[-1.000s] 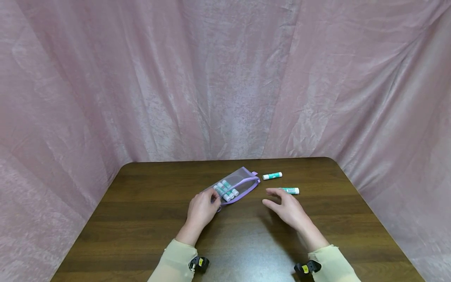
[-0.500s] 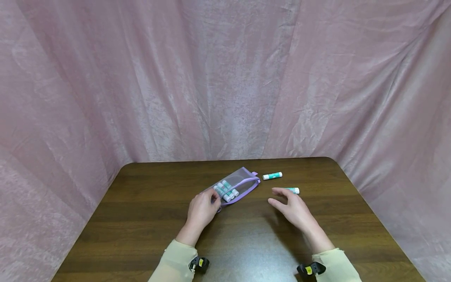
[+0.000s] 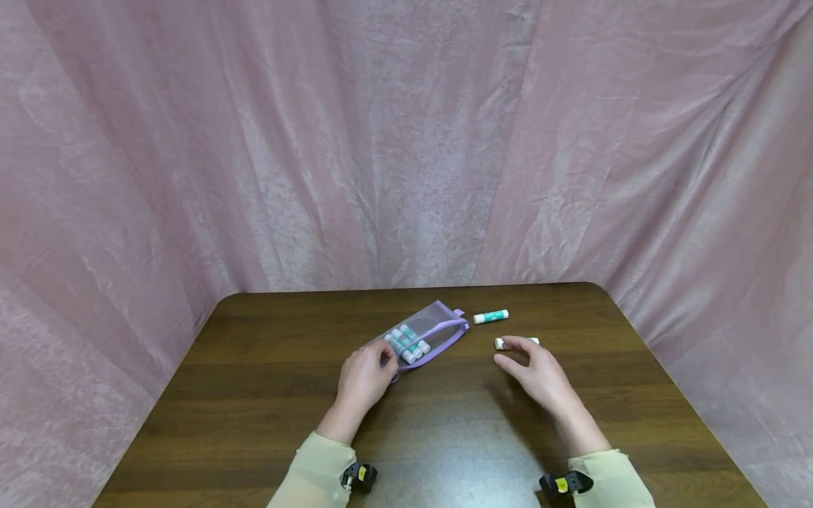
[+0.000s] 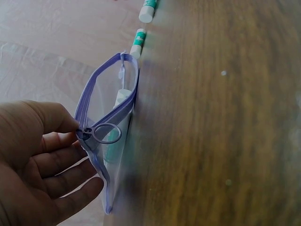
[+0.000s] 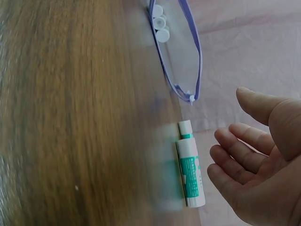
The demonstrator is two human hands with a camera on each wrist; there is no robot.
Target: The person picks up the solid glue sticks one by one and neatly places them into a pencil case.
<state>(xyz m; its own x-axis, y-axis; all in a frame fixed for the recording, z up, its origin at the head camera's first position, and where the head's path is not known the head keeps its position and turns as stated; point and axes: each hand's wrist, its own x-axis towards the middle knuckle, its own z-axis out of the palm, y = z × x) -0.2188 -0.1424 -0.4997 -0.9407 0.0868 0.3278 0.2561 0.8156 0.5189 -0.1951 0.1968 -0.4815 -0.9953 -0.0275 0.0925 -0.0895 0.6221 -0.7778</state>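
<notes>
A see-through pouch with a purple zip edge lies on the table, its mouth held apart. Several glue sticks, white with green labels, lie side by side inside. My left hand pinches the pouch's near corner between thumb and finger, beside the ring-shaped zip pull. My right hand hovers with spread, loosely bent fingers and holds nothing. A loose glue stick lies just beyond its fingertips, partly hidden by them in the head view. Another glue stick lies farther back, right of the pouch.
The brown wooden table has rounded far corners. Behind it hangs a pink velvety curtain, close to the back edge. Small black cameras are strapped at both wrists, over pale sleeves.
My right hand has drifted right, over the nearer loose glue stick, so its left end now shows past the fingers. The left hand and the pouch have stayed in place.
</notes>
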